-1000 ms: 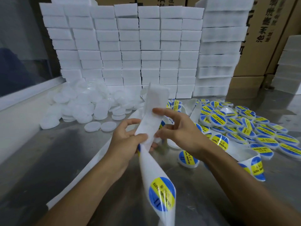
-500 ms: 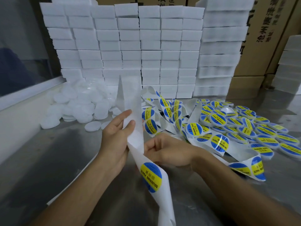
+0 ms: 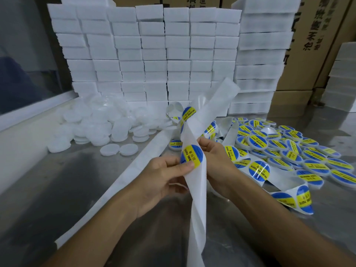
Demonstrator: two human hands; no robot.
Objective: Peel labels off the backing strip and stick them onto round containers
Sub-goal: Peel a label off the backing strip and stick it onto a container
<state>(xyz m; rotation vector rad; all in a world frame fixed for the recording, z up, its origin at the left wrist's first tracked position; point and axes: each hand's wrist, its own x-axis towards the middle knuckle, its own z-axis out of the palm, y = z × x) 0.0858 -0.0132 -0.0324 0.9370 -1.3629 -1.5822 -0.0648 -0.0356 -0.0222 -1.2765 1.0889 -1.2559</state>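
Since 0.5 s ago, backing strip (image 3: 194,191) slid thru both hands; blue/yellow label (image 3: 191,156) now up at L thumb.

Head view: L hand (image 3: 163,176) pinches strip at label edge. R hand (image 3: 215,160) grips strip from behind. Plain round containers (image 3: 107,128) piled far L on table (image 3: 57,189); labelled ones (image 3: 292,151) heaped R.

Both hands, left hand (image 3: 163,176) and right hand (image 3: 215,160), are pinching a strip (image 3: 196,189) by a label (image 3: 191,156) above the table (image 3: 57,189).
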